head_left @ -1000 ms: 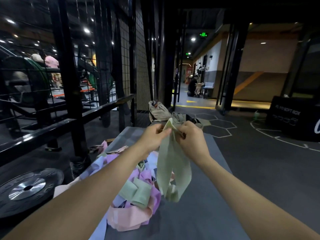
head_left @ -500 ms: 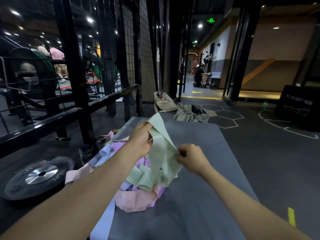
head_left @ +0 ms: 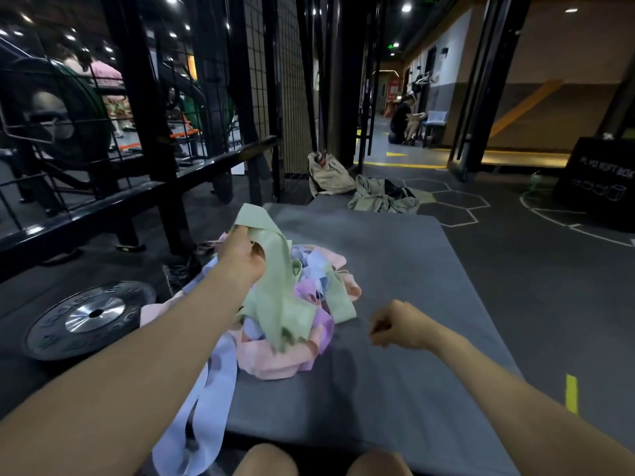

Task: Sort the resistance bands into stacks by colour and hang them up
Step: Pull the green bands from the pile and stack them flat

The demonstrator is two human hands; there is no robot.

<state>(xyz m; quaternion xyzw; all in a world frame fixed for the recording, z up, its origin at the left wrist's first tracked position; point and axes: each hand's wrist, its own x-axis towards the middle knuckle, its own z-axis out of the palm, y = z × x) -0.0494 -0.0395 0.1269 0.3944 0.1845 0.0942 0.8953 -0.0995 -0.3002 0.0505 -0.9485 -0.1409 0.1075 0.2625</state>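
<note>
The left hand [head_left: 242,257] has its fingers curled tight round a pale green band [head_left: 275,269], gripping it near the top so that a fold stands up above the knuckles and the rest drapes down in loose loops. The lower end of that green band lies on a tangled heap of bands [head_left: 309,304], which mixes pink, lilac, light blue and more green strips. The right hand [head_left: 395,326] is held just above the mat, apart from the heap on its right side, with fingers curled into a loose fist and nothing in them.

The heap sits on the left half of a grey mat [head_left: 395,269]. One long light blue band [head_left: 209,400] trails from the heap over the mat's near left edge and hangs down past the left forearm. The person's bare knees [head_left: 264,460] show at the mat's near edge.

Left of the mat, on the dark floor, lies a black weight plate [head_left: 92,316] with a silver hub. Behind it stands a black steel rack [head_left: 144,97] with a low rail and wire mesh panels. Beyond the mat's far end lie a beige bag [head_left: 326,175] and crumpled olive clothing [head_left: 381,197]. A black soft box [head_left: 598,183] stands far right. Down the corridor, a person in black [head_left: 400,123] crouches beside a bench.
</note>
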